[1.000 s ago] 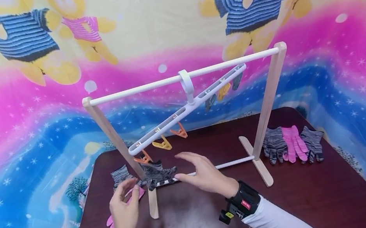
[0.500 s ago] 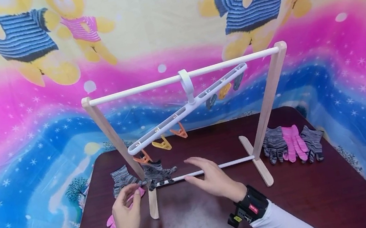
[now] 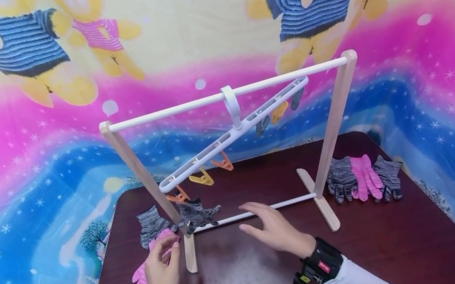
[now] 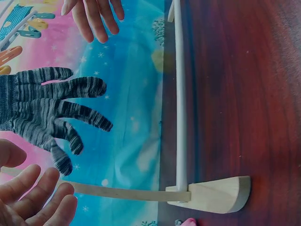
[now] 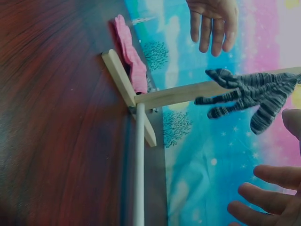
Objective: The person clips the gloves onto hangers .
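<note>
A grey-and-black striped glove (image 3: 196,215) hangs by its cuff from an orange clip (image 3: 179,196) at the low left end of the white hanger (image 3: 235,133). My left hand (image 3: 163,272) is just below and left of this glove, fingers loosely bent and holding nothing. In the left wrist view, the glove (image 4: 47,101) hangs with its fingers spread, apart from my left hand (image 4: 35,200). My right hand (image 3: 277,230), fingers extended, is to the right of the glove in the air. The right wrist view also has a gap between the glove (image 5: 254,96) and my right hand (image 5: 270,197).
The hanger hooks over the top bar of a wooden rack (image 3: 338,115). Several other clips hang along it, including a yellow clip (image 3: 202,178). On the table (image 3: 383,241) lie a grey glove (image 3: 151,224) and pink glove (image 3: 140,275) at left, and more gloves (image 3: 365,178) at right.
My right hand has drawn away from the hanging glove to the right and slightly down. My left hand has shifted a little right and down. The glove stays on its clip.
</note>
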`<state>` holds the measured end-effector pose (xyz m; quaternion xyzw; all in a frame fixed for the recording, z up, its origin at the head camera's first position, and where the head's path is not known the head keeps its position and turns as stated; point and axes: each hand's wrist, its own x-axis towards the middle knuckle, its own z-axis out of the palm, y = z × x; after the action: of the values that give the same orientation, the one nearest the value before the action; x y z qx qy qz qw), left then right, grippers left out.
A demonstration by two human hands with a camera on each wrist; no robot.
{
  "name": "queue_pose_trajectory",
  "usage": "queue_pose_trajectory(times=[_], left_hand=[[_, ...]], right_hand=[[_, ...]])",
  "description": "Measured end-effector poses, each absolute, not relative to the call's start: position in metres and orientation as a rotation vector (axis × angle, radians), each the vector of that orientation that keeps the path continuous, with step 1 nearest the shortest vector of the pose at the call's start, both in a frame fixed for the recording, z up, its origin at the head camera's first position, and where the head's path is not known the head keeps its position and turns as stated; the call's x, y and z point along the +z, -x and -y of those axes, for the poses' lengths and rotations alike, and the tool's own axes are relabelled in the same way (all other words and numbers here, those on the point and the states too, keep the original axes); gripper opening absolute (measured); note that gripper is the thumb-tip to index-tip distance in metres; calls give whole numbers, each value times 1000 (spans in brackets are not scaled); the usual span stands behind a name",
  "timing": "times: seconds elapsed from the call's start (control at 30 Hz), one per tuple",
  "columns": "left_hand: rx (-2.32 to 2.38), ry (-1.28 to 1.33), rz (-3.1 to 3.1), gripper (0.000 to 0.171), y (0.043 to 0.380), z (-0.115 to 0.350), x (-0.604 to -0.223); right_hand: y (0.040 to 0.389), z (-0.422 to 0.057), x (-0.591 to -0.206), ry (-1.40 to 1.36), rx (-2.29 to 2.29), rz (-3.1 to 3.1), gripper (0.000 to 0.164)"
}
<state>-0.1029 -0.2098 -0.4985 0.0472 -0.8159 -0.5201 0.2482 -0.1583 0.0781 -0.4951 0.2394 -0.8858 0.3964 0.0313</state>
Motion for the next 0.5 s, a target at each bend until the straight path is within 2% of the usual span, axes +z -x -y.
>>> queue_pose_trajectory(times=[0.5], left_hand=[[-1481, -95, 2251, 15, 96, 198, -508]], right_hand=[[153, -97, -514, -689, 1186, 2759, 50]])
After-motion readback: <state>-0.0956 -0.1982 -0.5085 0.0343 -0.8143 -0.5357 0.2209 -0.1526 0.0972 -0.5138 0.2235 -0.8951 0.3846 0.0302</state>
